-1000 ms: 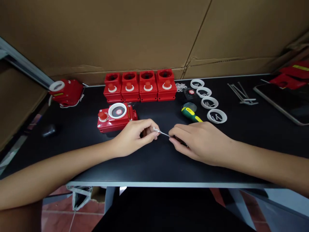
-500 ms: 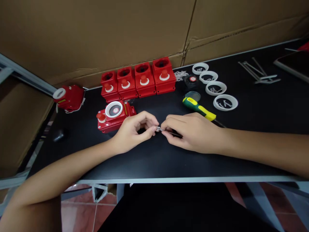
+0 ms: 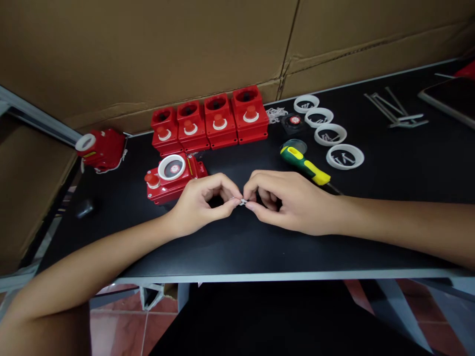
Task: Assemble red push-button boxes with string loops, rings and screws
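A small silvery metal piece (image 3: pixel 242 201), too tiny to name, is pinched between both hands above the black tabletop. My left hand (image 3: pixel 204 200) closes thumb and forefinger on its left end. My right hand (image 3: pixel 293 200) grips the other end the same way, its remaining fingers curled. Just behind the left hand lies a red box (image 3: pixel 178 184) with an orange-red knob and a white ring around a dark window. A green and yellow screwdriver (image 3: pixel 304 165) rests behind the right hand.
Several red housings (image 3: pixel 218 133) stand in a row against the cardboard. White rings (image 3: pixel 345 156) hold screws at the back right, near a black round-faced part (image 3: pixel 293 123) and long metal rods (image 3: pixel 397 111). Another red unit (image 3: pixel 102 151) and a small dark object (image 3: pixel 84 208) sit left.
The fingertips of my two hands have come closer together on the small metal piece. A thin dark shaft seen under my right fingers earlier no longer shows. The view has shifted slightly.
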The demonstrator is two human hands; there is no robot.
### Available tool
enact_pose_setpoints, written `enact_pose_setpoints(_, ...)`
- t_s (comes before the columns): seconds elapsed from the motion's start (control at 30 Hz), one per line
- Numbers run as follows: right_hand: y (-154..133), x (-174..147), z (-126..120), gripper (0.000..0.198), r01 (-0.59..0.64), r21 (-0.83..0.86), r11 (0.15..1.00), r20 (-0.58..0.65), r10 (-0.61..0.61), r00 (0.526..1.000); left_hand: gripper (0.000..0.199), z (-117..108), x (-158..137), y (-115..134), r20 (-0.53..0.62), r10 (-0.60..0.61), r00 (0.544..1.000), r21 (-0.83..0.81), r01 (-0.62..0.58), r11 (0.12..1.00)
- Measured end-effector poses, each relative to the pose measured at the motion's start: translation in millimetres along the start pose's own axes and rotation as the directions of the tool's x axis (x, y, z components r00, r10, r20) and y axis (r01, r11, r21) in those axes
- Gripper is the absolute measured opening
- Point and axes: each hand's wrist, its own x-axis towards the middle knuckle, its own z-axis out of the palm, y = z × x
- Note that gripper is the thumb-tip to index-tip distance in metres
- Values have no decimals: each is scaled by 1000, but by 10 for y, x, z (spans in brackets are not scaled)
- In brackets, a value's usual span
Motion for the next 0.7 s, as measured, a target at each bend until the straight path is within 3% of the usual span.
enact_pose_setpoints(0.2, 31, 42, 13, 9, -70, 153, 986, 7, 70, 998, 21, 13, -4, 24, -5, 31, 1000, 70, -30, 997)
enact_pose_setpoints(0.43, -22, 61, 20, 14, -175, 233, 957, 2, 179, 984, 6, 26, -12, 55, -79, 204, 976, 271, -176, 946)
enact_pose_setpoints(0.7, -45, 72, 81, 14, -254, 310, 916, 11, 264, 964, 6, 47, -13, 74, -88, 211, 973, 315, -174, 933)
